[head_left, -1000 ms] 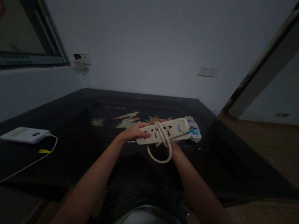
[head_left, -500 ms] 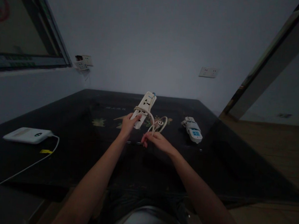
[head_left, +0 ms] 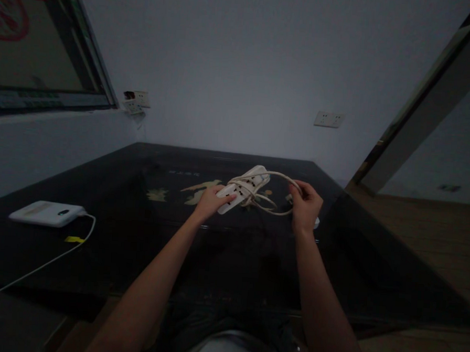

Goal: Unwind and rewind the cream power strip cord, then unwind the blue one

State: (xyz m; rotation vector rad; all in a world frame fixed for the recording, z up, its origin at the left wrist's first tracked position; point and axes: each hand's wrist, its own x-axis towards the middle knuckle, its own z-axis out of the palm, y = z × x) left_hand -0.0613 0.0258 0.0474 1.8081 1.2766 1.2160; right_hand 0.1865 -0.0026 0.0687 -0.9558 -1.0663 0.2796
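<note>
My left hand (head_left: 212,202) is closed round the near end of a white power strip (head_left: 254,181), thumb on its socket face. The strip is tilted, its far end pointing up and to the right, above the dark table. Its pale power cord (head_left: 279,174) loops round the strip's body and stretches right to my right hand (head_left: 306,203), whose fingers are closed on it. More cord hangs in a loop between the two hands. A second power strip (head_left: 316,222) lies behind my right hand, mostly hidden by it.
On the left of the black table (head_left: 230,260) lies a white power bank (head_left: 46,214) with a white cable (head_left: 57,256) running off the near edge. A yellow tag (head_left: 74,239) is beside it. Wall sockets (head_left: 329,119) are behind the table, and a window (head_left: 40,55) is at upper left.
My right hand has moved right and up, drawing the cord sideways from the strip. The strip has turned further clockwise and shifted right. The second strip is now mostly covered by my right hand.
</note>
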